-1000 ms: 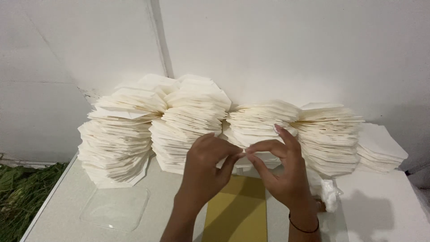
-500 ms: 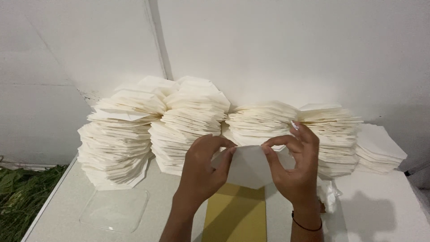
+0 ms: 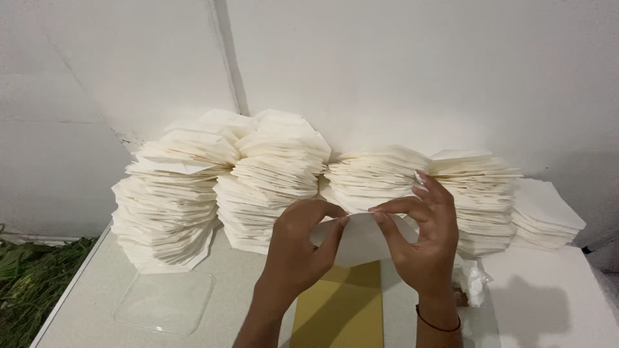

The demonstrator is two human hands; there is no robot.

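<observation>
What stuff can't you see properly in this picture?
- Head view: the white paper sheet is partly covered by the left hand and right hand.
- The yellow board and both forearms are cut off by the bottom edge.
- The crumpled plastic sits partly behind the right wrist.

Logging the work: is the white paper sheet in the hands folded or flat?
Partly folded: the paper sheet has its top edge pinched by left hand and right hand.

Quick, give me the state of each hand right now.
Left hand: closed, pinching the top edge of the white paper sheet.
Right hand: closed, pinching the same sheet's top edge, other fingers spread.
</observation>
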